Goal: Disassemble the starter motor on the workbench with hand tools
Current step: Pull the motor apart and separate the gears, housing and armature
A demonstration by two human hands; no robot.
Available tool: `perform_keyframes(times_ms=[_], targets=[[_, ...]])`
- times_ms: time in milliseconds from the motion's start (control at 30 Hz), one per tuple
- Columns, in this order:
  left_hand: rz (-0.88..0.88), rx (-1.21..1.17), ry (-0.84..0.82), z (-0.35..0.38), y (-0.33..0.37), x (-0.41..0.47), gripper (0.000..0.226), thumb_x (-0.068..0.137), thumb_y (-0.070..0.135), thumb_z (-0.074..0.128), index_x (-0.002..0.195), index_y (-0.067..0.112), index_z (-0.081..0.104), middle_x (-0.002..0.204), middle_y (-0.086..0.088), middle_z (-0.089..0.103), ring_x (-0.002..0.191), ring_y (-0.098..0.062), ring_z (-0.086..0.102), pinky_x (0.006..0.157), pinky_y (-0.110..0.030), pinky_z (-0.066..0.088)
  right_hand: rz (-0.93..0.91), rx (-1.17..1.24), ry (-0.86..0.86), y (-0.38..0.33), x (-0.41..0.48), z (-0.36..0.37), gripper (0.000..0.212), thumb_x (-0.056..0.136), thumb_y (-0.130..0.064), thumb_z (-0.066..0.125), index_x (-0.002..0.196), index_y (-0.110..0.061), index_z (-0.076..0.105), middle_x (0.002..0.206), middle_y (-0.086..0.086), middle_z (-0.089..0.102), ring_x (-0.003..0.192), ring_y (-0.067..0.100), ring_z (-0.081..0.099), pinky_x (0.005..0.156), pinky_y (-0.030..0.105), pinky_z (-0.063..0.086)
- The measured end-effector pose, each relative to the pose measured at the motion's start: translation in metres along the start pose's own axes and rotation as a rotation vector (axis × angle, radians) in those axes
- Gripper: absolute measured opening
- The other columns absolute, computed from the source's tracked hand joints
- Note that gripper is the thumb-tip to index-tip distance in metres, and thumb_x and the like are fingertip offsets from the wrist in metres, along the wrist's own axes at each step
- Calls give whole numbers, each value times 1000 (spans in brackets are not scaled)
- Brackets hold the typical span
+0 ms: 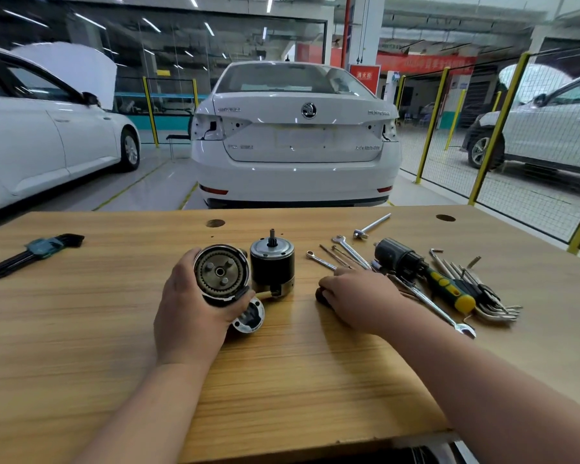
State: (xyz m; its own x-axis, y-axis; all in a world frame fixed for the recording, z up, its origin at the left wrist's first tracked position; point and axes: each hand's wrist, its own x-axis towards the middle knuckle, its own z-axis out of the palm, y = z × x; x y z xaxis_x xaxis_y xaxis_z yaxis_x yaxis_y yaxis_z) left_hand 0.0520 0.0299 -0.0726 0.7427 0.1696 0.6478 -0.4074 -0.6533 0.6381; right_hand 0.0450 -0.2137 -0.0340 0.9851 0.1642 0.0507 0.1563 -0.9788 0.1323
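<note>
My left hand (190,309) grips the starter's drive-end housing (222,275), tilted so its open end with the toothed ring gear faces me. Its mounting flange (249,318) pokes out under my palm. The black motor body (272,264) stands upright just right of it, its splined shaft pointing up. My right hand (355,298) lies palm down on the wooden workbench (114,313), its fingers curled over a small dark part (322,294) that is mostly hidden. The black solenoid (395,257) lies among the tools at the right.
Several spanners (352,251), a socket extension bar (371,226), a yellow-and-black screwdriver (449,289) and a loose hex key set (482,293) lie right of my right hand. A folded hex key set (31,254) is at the far left. White cars stand beyond the bench.
</note>
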Motion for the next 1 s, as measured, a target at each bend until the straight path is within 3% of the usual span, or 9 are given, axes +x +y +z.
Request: perform_keyframes(times_ms=[100,200,267,400,567,733,833,900,1000], targets=[[-9,-4,-2,0,1,0,90,56,42,88,128,28,37,126,1,54,115,-25,51,80,-39,47,20,314,71,9,0,-7,32,104,-35,41,127,-26,61,111,-3,63,94,15,61,71,30,49],[-10,-8,0,1,1,1,90,56,42,88,128,28,37,125,1,54,114,-25,52,80,-38,46,322,690,185,29,20,-17,26,102,-25,46,119,-14,63,101,5,66,85,20,61,68,32,48],[-11,-6,-2,1,1,0,90,55,43,88,128,28,37,125,1,55,114,-25,52,79,-35,44,410,632,55,39,33,-19,28,99,-20,46,116,-7,63,102,11,66,91,27,63,75,35,51],[1,6,7,2,1,1,90,54,45,88,126,31,35,123,1,55,113,-24,52,76,-33,42,304,270,-213,26,54,-12,32,100,-22,47,127,-6,59,114,9,62,101,25,61,92,37,53],[2,19,6,4,0,2,90,53,48,86,126,32,35,124,3,55,114,-23,51,75,-32,41,202,167,-182,12,70,-9,31,99,-31,53,123,-12,55,91,-1,52,86,20,54,72,32,45],[-3,12,0,4,0,1,90,54,50,84,127,32,35,126,5,54,115,-20,50,77,-30,40,186,174,-176,13,68,-12,47,93,-49,62,121,-11,57,103,3,58,90,22,54,73,32,45],[-2,1,4,3,1,1,89,54,48,85,126,33,34,125,4,54,115,-21,50,77,-30,40,187,216,-188,17,62,-14,51,90,-53,62,121,-13,60,96,-1,54,88,19,52,60,26,38],[2,-3,7,2,2,1,90,55,46,86,126,33,34,126,3,54,115,-22,50,77,-31,40,183,257,-182,19,58,-14,49,90,-52,63,121,-14,61,99,-2,54,89,18,52,57,23,34],[1,-3,7,2,1,1,91,55,45,87,126,33,33,126,3,54,115,-22,50,77,-30,40,229,345,-134,24,52,-16,37,93,-40,64,119,-15,62,102,-2,59,89,18,55,65,26,40]])
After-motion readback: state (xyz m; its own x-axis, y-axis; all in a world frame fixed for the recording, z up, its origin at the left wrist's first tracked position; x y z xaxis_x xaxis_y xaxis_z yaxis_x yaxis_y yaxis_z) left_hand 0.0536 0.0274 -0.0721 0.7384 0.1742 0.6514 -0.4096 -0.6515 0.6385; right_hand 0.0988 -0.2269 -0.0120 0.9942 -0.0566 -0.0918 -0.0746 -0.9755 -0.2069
